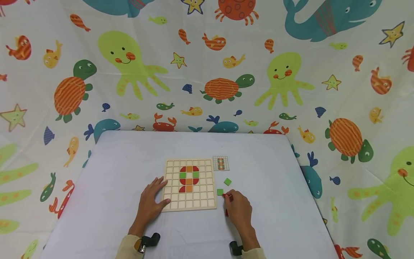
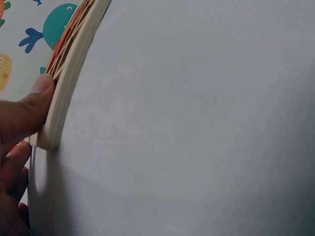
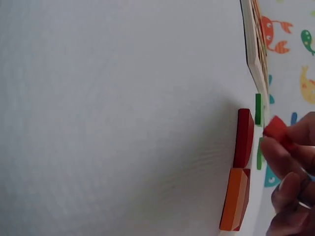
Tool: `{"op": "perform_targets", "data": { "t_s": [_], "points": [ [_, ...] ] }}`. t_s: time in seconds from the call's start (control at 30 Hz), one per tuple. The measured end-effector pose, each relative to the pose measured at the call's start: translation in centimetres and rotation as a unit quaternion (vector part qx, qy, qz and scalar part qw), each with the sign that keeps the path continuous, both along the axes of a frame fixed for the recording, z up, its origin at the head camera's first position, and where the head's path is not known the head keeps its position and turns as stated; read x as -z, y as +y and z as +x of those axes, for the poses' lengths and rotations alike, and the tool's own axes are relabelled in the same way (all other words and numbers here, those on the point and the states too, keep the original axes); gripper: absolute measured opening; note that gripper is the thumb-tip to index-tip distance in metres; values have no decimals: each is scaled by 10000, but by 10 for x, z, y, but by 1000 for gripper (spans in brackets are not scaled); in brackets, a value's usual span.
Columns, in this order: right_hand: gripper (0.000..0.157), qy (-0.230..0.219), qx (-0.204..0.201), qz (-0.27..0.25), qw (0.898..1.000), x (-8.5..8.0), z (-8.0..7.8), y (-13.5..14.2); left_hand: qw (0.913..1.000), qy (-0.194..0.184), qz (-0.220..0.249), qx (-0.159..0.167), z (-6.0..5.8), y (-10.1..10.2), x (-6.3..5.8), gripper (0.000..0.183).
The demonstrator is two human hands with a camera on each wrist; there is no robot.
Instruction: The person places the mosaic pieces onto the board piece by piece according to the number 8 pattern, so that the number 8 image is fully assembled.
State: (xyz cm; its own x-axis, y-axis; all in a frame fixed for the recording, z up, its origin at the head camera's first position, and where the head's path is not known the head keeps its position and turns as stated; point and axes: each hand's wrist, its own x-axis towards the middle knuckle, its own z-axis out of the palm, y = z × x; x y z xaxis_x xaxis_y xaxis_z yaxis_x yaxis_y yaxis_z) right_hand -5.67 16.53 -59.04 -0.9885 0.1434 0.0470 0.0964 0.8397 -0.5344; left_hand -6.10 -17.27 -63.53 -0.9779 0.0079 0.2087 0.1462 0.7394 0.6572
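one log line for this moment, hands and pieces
left hand: rests on wooden grid board edge | right hand: pinches red piece | loose: green tiles, red and orange pieces on table

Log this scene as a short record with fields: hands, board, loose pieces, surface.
left hand: rests on the board's left edge, fingers straight
right hand: pinches a red piece in its fingers
board: wooden grid, flat on the table, with red, green and orange pieces in its upper middle
loose pieces: two green squares right of the board; a red block and an orange block lie by the right hand
pattern card: beside the board's far right corner
table: white cloth cover
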Motion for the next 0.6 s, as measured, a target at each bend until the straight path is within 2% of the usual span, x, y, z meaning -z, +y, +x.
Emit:
{"op": "perform_targets", "data": {
  "t_s": [0.2,0.47,0.6],
  "points": [
    [7,169,-67,-558,9983,1,-2,-10,10000,-42,2,-8,0,0,-1,75],
    [7,517,-312,-695,9957,2,-7,-34,9999,-64,60,-54,1,2,-2,74],
    [10,445,-436,-887,9941,2,-11,-46,9999,-87,91,-56,1,2,-4,74]
  ]
}}
